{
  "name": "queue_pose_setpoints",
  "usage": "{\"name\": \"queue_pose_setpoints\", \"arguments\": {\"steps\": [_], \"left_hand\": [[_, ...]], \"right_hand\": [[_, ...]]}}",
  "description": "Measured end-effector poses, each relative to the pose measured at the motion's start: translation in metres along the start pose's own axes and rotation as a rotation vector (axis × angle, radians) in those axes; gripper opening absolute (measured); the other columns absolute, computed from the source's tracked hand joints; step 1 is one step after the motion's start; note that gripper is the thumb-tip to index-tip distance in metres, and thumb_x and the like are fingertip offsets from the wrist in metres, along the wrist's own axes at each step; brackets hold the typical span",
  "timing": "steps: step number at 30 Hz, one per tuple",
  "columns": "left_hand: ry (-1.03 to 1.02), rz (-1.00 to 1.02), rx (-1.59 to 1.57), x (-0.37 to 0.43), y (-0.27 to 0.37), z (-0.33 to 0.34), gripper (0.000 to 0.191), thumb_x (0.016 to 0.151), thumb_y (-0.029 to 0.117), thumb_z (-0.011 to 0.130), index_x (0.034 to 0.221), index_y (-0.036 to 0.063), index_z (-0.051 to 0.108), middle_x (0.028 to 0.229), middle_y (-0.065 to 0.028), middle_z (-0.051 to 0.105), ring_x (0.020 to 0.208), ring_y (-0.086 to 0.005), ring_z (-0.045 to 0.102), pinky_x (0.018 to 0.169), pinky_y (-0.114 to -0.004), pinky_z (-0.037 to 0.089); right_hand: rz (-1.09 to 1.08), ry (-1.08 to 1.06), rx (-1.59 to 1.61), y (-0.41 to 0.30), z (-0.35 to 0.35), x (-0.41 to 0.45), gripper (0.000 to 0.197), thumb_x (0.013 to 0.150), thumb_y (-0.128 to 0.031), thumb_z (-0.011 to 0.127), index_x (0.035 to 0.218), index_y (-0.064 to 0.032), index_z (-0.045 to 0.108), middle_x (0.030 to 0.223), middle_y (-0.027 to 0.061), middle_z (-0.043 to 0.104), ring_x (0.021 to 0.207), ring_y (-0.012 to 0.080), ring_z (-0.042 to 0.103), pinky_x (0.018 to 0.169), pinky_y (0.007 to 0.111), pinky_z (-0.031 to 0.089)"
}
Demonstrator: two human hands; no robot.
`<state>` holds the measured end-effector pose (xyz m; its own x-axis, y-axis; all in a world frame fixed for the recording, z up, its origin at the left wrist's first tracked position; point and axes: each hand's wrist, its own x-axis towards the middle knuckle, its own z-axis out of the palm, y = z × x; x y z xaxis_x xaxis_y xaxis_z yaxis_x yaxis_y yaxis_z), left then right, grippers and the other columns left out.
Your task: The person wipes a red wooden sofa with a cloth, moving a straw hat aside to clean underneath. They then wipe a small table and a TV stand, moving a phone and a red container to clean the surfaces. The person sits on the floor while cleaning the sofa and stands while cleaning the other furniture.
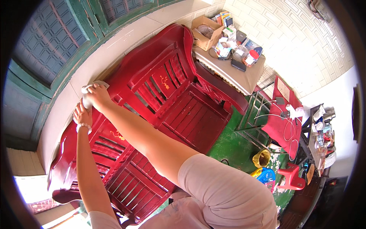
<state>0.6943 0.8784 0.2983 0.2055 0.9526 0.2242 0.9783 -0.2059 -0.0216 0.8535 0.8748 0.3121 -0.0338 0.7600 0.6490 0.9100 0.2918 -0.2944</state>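
Note:
A long red wooden bench (148, 61) with a slatted back and seat stands before me, against the wall. My right hand (98, 96) presses a pale, crumpled cloth (105, 84) onto the top rail of its back. Just beside it, my left hand (83, 114) lies at the same rail, with a beaded bracelet (84, 126) on the wrist. A blurred whitish, rounded thing (87, 102) shows between the two hands. Whether it is part of the cloth, and whether my left hand grips it, I cannot tell.
Green-framed windows (94, 20) and a pale ledge (114, 43) run behind the bench. A cluttered side table (240, 77) adjoins its far end. Across the green floor (228, 143) are a red cloth-covered stand (281, 120) with cables, a yellow bin (261, 158) and a red stool (291, 177).

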Motion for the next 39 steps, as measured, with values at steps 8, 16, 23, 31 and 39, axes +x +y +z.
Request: {"name": "queue_pose_setpoints", "arguments": {"steps": [8, 16, 23, 31, 39], "left_hand": [[0.231, 0.068, -0.153, -0.012, 0.015, 0.005, 0.070, 0.081, 0.010, 0.064, 0.146, 0.0140, 0.039, 0.143, -0.0139, 0.043, 0.133, -0.0354, 0.037, 0.112, -0.050, 0.026], [0.147, 0.028, -0.045, 0.037, 0.184, 0.009, 0.061, 0.081, 0.010, 0.061, 0.140, 0.0159, 0.047, 0.152, -0.0080, 0.036, 0.142, -0.0321, 0.028, 0.117, -0.053, 0.017], [-0.296, 0.044, -0.088, 0.018, 0.399, -0.010, 0.024, 0.091, 0.016, 0.052, 0.114, 0.0118, 0.059, 0.131, -0.0149, 0.056, 0.129, -0.0319, 0.049, 0.110, -0.053, 0.032], [-0.675, 0.287, -0.694, -0.154, 0.530, 0.118, 0.029, 0.087, 0.021, 0.051, 0.111, 0.0052, 0.058, 0.105, -0.0212, 0.066, 0.102, -0.0380, 0.064, 0.086, -0.047, 0.050], [-0.596, 0.415, -0.738, -0.228, 0.671, 0.088, 0.063, 0.077, 0.025, 0.064, 0.135, 0.0107, 0.043, 0.118, -0.0136, 0.052, 0.112, -0.0346, 0.053, 0.091, -0.048, 0.046]], "right_hand": [[-0.089, -0.024, 0.154, 0.023, -0.015, -0.001, 0.016, 0.082, -0.025, 0.061, 0.092, -0.0169, 0.070, 0.107, 0.0028, 0.063, 0.111, 0.0269, 0.056, 0.089, 0.047, 0.047], [-0.297, 0.191, 0.037, 0.184, -0.066, -0.004, 0.012, 0.080, -0.020, 0.061, 0.084, -0.0129, 0.069, 0.103, 0.0043, 0.064, 0.104, 0.0292, 0.059, 0.086, 0.041, 0.049], [0.081, -0.241, -0.020, 0.350, -0.135, -0.103, 0.021, 0.084, -0.016, 0.058, 0.104, -0.0099, 0.061, 0.106, 0.0091, 0.063, 0.099, 0.0347, 0.063, 0.085, 0.045, 0.052], [0.378, -0.629, 0.011, 0.418, -0.273, -0.342, 0.032, 0.077, -0.013, 0.071, 0.107, -0.0124, 0.059, 0.103, 0.0105, 0.060, 0.099, 0.0339, 0.059, 0.082, 0.046, 0.050], [0.396, -0.434, -0.049, 0.494, -0.390, -0.415, 0.048, 0.071, -0.004, 0.067, 0.118, -0.0129, 0.061, 0.111, 0.0094, 0.058, 0.103, 0.0330, 0.055, 0.086, 0.047, 0.044]]}}
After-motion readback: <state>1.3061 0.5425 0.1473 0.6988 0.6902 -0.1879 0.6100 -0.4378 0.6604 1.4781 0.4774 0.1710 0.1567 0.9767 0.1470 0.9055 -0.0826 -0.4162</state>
